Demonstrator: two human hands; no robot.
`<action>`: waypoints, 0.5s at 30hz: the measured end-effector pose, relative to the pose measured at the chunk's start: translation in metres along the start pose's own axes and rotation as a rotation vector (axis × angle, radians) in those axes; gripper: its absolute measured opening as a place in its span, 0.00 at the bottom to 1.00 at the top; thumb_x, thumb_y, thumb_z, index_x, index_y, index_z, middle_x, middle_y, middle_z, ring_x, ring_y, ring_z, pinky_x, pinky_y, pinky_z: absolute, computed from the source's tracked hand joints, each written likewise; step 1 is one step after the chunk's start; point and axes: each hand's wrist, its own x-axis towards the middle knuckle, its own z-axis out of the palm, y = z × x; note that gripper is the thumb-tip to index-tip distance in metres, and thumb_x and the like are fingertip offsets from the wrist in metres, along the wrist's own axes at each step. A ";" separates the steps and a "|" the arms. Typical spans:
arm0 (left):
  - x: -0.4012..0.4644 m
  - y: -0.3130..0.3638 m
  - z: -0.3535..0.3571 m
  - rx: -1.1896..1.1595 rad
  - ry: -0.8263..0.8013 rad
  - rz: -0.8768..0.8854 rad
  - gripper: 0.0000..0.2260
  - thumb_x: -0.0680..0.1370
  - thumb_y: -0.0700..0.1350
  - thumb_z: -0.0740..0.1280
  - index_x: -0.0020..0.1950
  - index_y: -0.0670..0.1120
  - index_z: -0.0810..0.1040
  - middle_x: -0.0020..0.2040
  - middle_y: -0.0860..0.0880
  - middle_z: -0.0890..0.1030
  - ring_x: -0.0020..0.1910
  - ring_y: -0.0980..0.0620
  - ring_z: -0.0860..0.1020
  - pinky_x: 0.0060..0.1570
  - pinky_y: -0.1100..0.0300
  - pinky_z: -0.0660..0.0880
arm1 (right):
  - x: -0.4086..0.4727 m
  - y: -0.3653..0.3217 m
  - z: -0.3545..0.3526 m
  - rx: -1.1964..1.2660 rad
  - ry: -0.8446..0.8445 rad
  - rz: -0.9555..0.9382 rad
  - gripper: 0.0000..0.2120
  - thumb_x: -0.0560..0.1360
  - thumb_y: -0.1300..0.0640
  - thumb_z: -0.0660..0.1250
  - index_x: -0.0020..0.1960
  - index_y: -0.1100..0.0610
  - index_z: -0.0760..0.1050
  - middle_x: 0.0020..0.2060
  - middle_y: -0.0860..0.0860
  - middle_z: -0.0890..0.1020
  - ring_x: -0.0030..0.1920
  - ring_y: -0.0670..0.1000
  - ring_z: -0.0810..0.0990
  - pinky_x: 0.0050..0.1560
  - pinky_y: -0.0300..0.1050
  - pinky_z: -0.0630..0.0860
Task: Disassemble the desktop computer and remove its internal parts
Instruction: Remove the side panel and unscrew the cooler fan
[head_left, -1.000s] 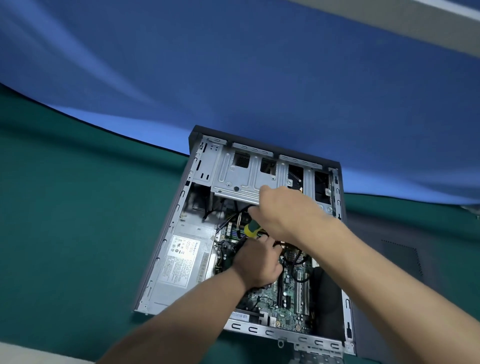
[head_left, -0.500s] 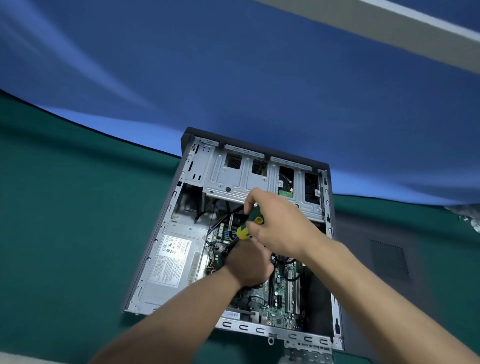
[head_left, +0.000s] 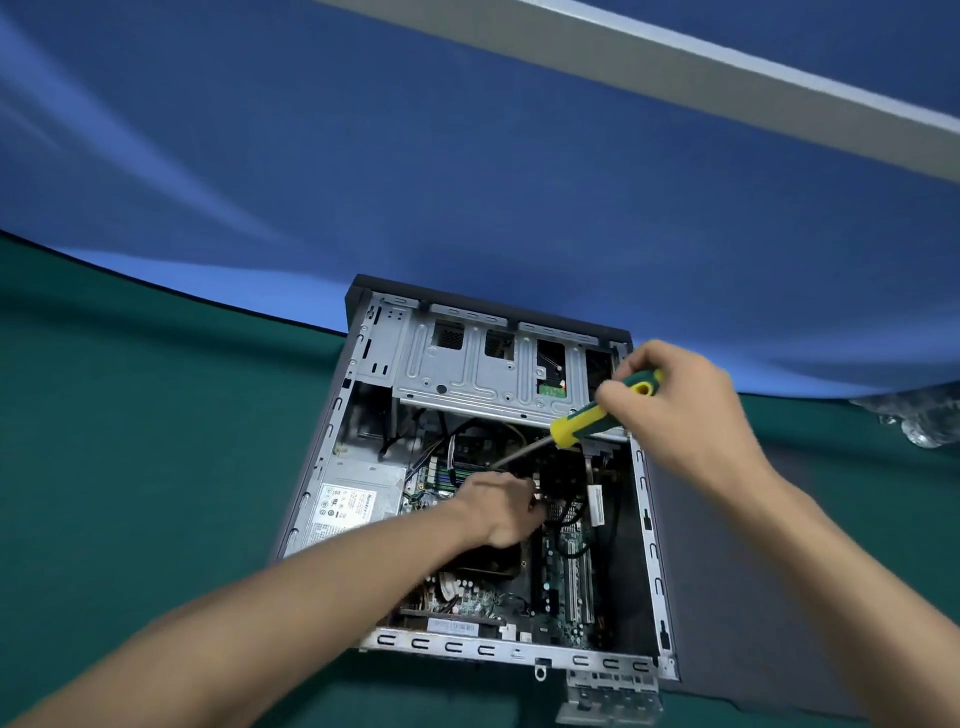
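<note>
Yellow-green screwdriver (head_left: 602, 410) is gripped by the right hand (head_left: 675, 410); a cooler part (identity unclear) is grasped by the left hand (head_left: 501, 512) inside the open computer case (head_left: 332, 431). Next, freeing it seems required.

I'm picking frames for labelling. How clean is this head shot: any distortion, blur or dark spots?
Head view: wide-angle bending curves the green table edge; the case and screwdriver are sharp; the right hand is slightly soft; the left hand shadows the board beneath; the case's right interior is dark; light is even, without glare.
</note>
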 end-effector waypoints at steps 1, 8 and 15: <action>0.000 -0.003 -0.009 -0.036 -0.041 0.010 0.20 0.79 0.58 0.52 0.56 0.45 0.75 0.55 0.43 0.77 0.51 0.46 0.76 0.43 0.58 0.68 | -0.002 0.000 -0.004 -0.004 0.041 -0.002 0.06 0.65 0.52 0.67 0.36 0.54 0.74 0.24 0.48 0.74 0.23 0.44 0.69 0.21 0.34 0.64; 0.006 -0.029 -0.056 -0.108 -0.268 0.120 0.18 0.73 0.51 0.71 0.60 0.46 0.79 0.60 0.47 0.78 0.55 0.50 0.75 0.50 0.62 0.68 | -0.014 0.005 -0.015 -0.060 0.147 -0.003 0.06 0.66 0.54 0.66 0.32 0.55 0.75 0.19 0.48 0.70 0.23 0.47 0.65 0.21 0.37 0.61; 0.016 -0.040 -0.053 -0.140 -0.258 0.105 0.21 0.68 0.49 0.76 0.60 0.48 0.80 0.62 0.49 0.77 0.60 0.50 0.73 0.50 0.64 0.66 | -0.031 0.014 0.020 -0.082 0.045 -0.015 0.06 0.65 0.52 0.67 0.32 0.52 0.73 0.20 0.49 0.72 0.23 0.46 0.67 0.23 0.39 0.64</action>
